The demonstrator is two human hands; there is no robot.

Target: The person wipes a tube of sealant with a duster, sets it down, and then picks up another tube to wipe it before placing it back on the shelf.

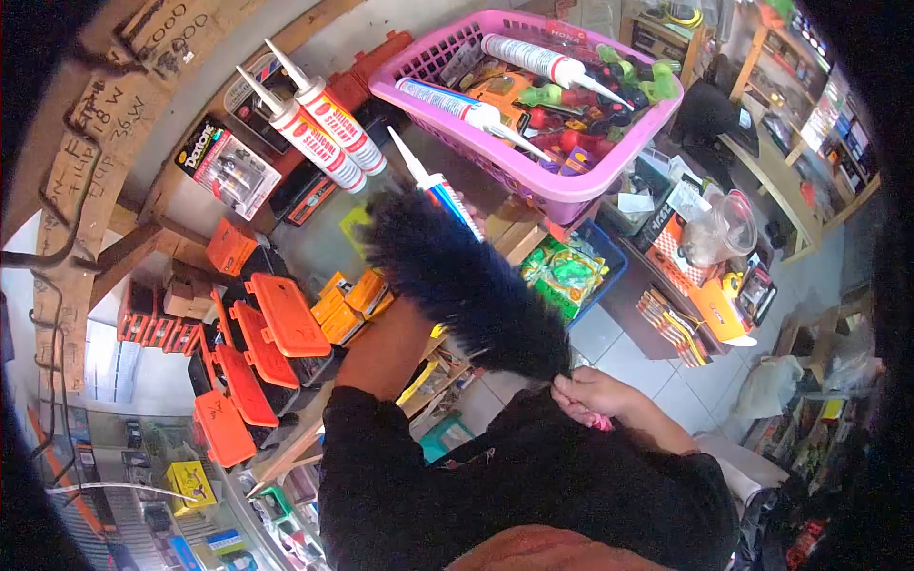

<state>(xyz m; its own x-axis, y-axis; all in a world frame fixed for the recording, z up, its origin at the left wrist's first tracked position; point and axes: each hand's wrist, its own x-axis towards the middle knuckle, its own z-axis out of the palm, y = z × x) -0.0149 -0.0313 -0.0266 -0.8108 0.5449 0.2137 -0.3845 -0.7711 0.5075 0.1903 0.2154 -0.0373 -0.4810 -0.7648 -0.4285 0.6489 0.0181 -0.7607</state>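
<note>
A fluffy black duster (466, 285) stretches diagonally across the middle. Its lower right end is in my right hand (587, 395), with the fingers closed round the handle. My left forearm passes behind the duster. Only a little of my left hand (479, 221) shows, beside a white and blue sealant tube (447, 202) that it grips; the duster hides the rest. Two red and white silicone sealant tubes (324, 133) stand left of that tube, nozzles up. Two more tubes lie on a full pink basket (562, 186), one of them a white tube (533, 59).
Orange cases (286, 314) and small orange-yellow boxes (352, 305) sit at the left. Packaged goods (228, 171) lean near the sealants. Green packets (566, 271) fill a blue tray right of the duster. A wooden beam (81, 190) runs along the left edge.
</note>
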